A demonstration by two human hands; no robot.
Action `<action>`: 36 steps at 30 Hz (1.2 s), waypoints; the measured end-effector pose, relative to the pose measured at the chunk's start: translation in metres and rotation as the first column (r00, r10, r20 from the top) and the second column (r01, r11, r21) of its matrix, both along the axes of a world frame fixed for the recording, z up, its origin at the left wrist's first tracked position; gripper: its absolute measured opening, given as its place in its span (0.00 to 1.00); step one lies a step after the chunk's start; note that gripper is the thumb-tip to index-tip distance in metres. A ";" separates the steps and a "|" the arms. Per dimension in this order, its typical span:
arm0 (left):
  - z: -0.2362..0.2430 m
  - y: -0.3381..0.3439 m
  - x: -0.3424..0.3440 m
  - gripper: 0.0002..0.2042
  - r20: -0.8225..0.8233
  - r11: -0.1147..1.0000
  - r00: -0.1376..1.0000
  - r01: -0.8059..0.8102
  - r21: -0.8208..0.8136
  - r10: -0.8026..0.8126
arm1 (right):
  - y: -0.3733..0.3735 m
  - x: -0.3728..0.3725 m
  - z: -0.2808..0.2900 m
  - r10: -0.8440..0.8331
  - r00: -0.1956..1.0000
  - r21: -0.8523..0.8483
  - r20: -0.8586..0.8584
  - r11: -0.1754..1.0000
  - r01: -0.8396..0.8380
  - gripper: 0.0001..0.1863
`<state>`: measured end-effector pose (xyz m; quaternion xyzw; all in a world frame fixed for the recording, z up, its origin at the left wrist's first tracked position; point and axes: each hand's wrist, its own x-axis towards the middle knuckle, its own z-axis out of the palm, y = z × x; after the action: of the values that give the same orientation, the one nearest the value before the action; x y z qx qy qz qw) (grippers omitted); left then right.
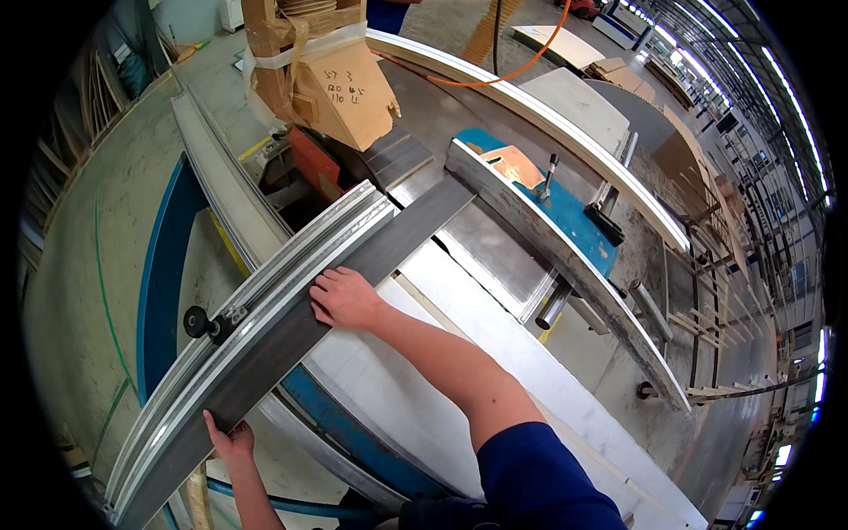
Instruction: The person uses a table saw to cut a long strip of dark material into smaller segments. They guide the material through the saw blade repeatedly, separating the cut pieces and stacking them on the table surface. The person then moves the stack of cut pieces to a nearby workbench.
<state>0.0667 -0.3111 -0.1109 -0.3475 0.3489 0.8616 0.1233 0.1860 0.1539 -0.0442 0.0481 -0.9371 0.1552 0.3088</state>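
Observation:
A long dark grey board (265, 364) lies lengthwise along an aluminium fence (300, 268) on a saw-like machine. Its far end reaches to a thick metal guide bar (565, 250). My left hand (231, 439) grips the near edge toward the board's lower end, thumb on top and the other fingers mostly hidden underneath. Farther along, my right hand (344, 299) is closed over the board, its bent fingers across the top face. A black knob (196, 321) sticks out from the fence's left side.
White table panels (495, 322) extend right of the board. Beyond its far end stand a cardboard-like cover (340, 93) and a red machine part (314, 165). A black lever (549, 174) rises from a blue plate (572, 212). An orange hose (530, 66) hangs behind; another person (387, 13) stands farther back.

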 end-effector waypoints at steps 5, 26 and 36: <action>0.005 0.011 0.004 0.22 0.100 0.999 0.994 0.035 -0.038 -0.031 | 0.007 0.000 -0.002 0.003 1.000 0.010 0.001 1.000 -0.003 0.11; -0.012 0.024 0.011 0.38 0.083 0.966 0.993 0.097 -0.240 -0.079 | 0.035 -0.002 -0.011 0.089 0.996 0.069 -0.010 0.994 -0.088 0.10; -0.003 0.018 0.012 0.34 0.098 0.973 0.992 0.094 -0.210 -0.075 | 0.034 -0.005 -0.004 0.081 0.991 0.028 -0.107 0.997 -0.078 0.09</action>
<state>0.0791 -0.2936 -0.1136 -0.3816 0.4484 0.7966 0.1373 0.1809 0.1877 -0.0483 0.0973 -0.9181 0.1534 0.3523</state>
